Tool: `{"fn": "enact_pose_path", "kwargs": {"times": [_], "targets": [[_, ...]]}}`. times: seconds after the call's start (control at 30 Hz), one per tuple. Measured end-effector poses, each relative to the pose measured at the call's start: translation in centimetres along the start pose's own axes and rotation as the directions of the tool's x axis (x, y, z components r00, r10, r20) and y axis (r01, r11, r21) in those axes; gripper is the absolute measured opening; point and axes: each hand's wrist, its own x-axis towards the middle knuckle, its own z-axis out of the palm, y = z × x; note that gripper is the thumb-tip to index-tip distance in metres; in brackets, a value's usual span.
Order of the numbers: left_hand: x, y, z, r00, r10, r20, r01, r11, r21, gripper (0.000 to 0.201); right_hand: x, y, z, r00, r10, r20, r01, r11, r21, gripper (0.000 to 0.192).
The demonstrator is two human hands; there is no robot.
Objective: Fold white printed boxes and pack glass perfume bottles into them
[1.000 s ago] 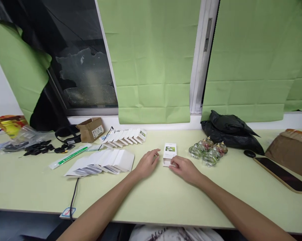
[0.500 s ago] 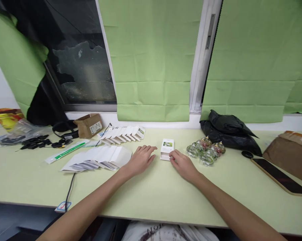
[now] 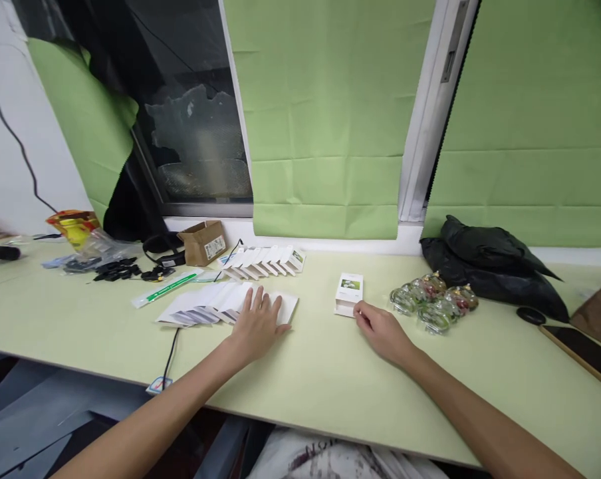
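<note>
My left hand (image 3: 256,324) lies palm down with its fingers spread on the right end of a fanned row of white folded cartons (image 3: 198,306). One carton sticks out to the right from under its fingers. My right hand (image 3: 384,332) has its fingers curled and pinched at the lower right corner of a small white box (image 3: 349,293). A green picture is printed on the box's upper face, and its near end looks open. Clear-wrapped bundles of green, red and gold items (image 3: 437,303) lie to the right of that box.
Behind the folded cartons leans a row of finished-looking white boxes (image 3: 263,261). A green-striped packet (image 3: 168,289), black parts (image 3: 118,269) and a brown carton (image 3: 203,243) lie at the left. Black plastic bags (image 3: 490,266) and a phone (image 3: 587,352) are at the right.
My left hand has moved left onto the folded cartons, and the end one has shifted right. My right hand stays at the small box. The view has turned left.
</note>
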Motion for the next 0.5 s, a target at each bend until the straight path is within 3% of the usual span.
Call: {"fn": "enact_pose_path", "kwargs": {"times": [0.13,0.37,0.5], "targets": [[0.4,1.6,0.5,0.998,0.056,0.03,-0.055,0.998,-0.034,0.058,0.2,0.2,-0.1,0.999,0.024,-0.024,-0.025,1.0,-0.011,0.021],[3.3,3.7,0.7,0.991,-0.078,0.109,0.075,0.997,0.029,0.065,0.4,0.2,-0.2,0.998,0.062,-0.028,-0.062,0.998,-0.004,0.018],[5.6,3.8,0.8,0.979,-0.108,0.17,0.09,0.99,0.112,0.052,0.4,0.3,-0.3,0.996,0.089,-0.019,-0.088,0.996,0.034,0.012]]}}
